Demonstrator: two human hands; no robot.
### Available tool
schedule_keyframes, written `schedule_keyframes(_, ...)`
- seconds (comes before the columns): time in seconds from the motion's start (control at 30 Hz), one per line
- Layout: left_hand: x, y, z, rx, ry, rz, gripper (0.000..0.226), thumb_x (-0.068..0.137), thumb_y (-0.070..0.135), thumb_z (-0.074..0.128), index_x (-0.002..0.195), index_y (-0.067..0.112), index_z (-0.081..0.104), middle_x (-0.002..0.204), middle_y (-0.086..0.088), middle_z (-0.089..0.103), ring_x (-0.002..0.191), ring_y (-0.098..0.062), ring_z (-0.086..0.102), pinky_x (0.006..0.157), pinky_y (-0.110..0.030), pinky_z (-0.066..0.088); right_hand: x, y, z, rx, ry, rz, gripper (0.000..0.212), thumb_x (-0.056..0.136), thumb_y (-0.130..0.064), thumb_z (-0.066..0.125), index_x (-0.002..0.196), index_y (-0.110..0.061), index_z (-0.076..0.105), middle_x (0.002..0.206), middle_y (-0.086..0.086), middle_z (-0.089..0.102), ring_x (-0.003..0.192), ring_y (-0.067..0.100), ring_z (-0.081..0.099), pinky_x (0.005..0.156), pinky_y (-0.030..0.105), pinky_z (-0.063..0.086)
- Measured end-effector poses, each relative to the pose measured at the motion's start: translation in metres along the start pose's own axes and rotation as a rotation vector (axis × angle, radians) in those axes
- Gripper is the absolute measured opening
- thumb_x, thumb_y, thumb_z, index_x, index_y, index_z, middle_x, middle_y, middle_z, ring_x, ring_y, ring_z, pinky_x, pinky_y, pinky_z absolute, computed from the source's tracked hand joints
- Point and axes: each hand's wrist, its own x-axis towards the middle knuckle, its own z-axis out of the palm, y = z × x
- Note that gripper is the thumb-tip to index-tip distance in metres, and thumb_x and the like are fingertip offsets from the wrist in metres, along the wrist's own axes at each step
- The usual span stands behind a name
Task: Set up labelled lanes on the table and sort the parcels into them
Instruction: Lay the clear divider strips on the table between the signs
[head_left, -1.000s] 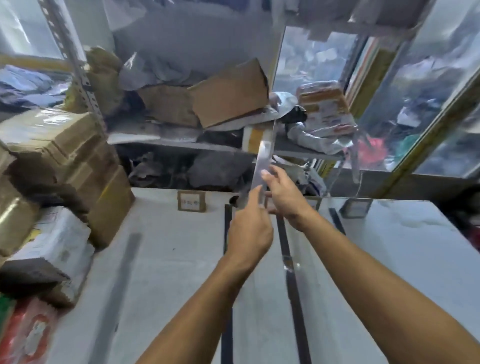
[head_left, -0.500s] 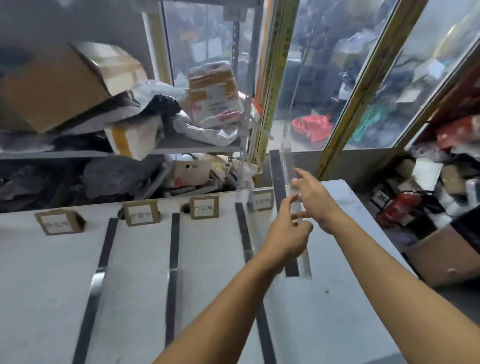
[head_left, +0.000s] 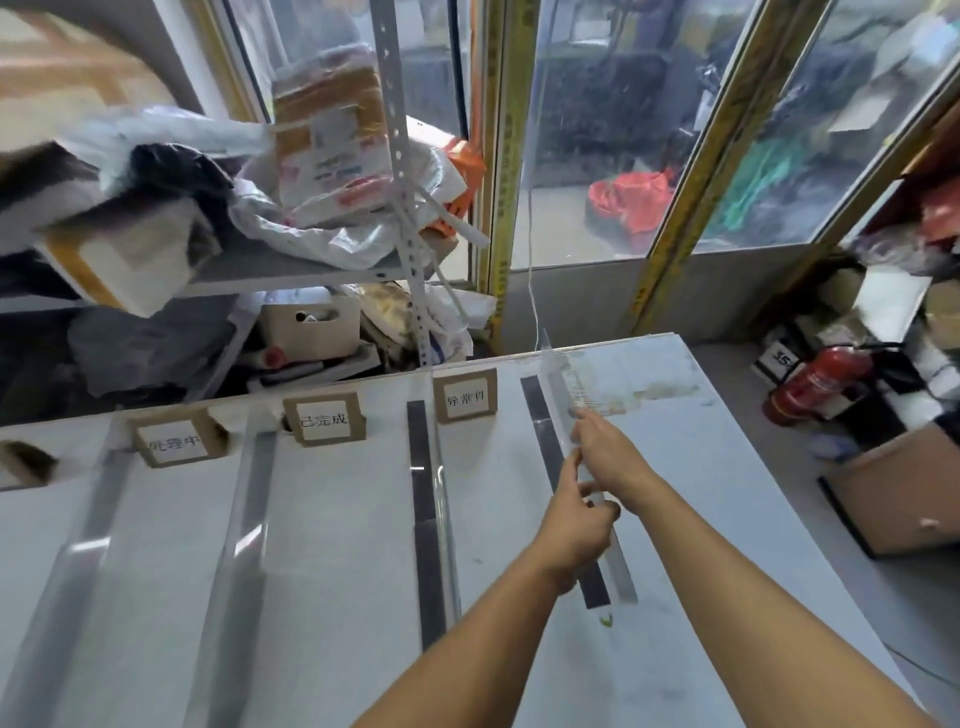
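Note:
A white table (head_left: 727, 519) carries several dark tape strips running front to back, with clear plastic dividers beside them. Cardboard label cards stand at the far edge: one (head_left: 465, 401) right of centre, one (head_left: 324, 420) in the middle, one (head_left: 176, 440) further left. Both hands hold a long clear divider strip (head_left: 558, 387) over the rightmost dark strip (head_left: 540, 426). My left hand (head_left: 571, 525) pinches the strip near its middle. My right hand (head_left: 610, 452) holds it a little farther along.
A metal shelf (head_left: 291, 270) behind the table holds parcels, bags and boxes. A red fire extinguisher (head_left: 815, 382) and a brown cardboard box (head_left: 904, 499) sit on the floor to the right. Glass panes with yellow frames stand beyond.
The view has swung right along the table. Both hands brought the clear strip down from upright and now hold it low along the rightmost dark strip.

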Motion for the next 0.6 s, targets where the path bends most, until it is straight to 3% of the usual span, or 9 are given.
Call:
schedule_keyframes(0.2,0.023,-0.012,0.008,-0.011,0.001,-0.04,0.074,0.094,0.008,0.053,0.149,0.047,0.022,0.114,0.015,0.054,0.084,-0.008,0.061,0.078,-0.038,0.055,0.02,0.021,-0.003,-0.004,-0.041,0.069,0.047,0.105,-0.029,0.027,0.15,-0.026,0.041,0.15,0.004,0.046,0.136,0.027,0.043,0.113,0.052,0.038)
schedule_keyframes(0.27,0.025,-0.014,0.011,-0.006,-0.002,-0.053,0.074,0.096,0.01,0.054,0.15,0.047,0.021,0.121,0.01,0.054,0.093,-0.005,0.063,0.086,-0.04,0.057,0.021,0.026,-0.004,0.031,-0.056,0.095,0.047,0.103,-0.029,0.028,0.148,-0.028,0.042,0.146,0.005,0.048,0.132,0.027,0.045,0.109,0.055,0.043)
schedule_keyframes(0.4,0.026,-0.019,0.014,0.029,0.017,-0.068,0.074,0.098,0.011,0.055,0.152,0.044,0.017,0.146,-0.001,0.045,0.125,-0.019,0.053,0.1,-0.043,0.052,0.02,0.034,-0.002,0.012,-0.092,0.102,0.049,0.105,-0.031,0.027,0.153,-0.028,0.035,0.155,0.006,0.041,0.141,0.028,0.039,0.112,0.055,0.039)
schedule_keyframes(0.6,0.023,-0.02,0.015,0.051,0.044,-0.066,0.075,0.097,0.021,0.061,0.153,0.041,0.015,0.154,-0.005,0.037,0.136,-0.025,0.044,0.106,-0.045,0.047,0.017,0.037,-0.003,-0.008,-0.104,0.123,0.05,0.105,-0.035,0.034,0.154,-0.027,0.032,0.158,0.003,0.037,0.142,0.027,0.038,0.114,0.054,0.037)
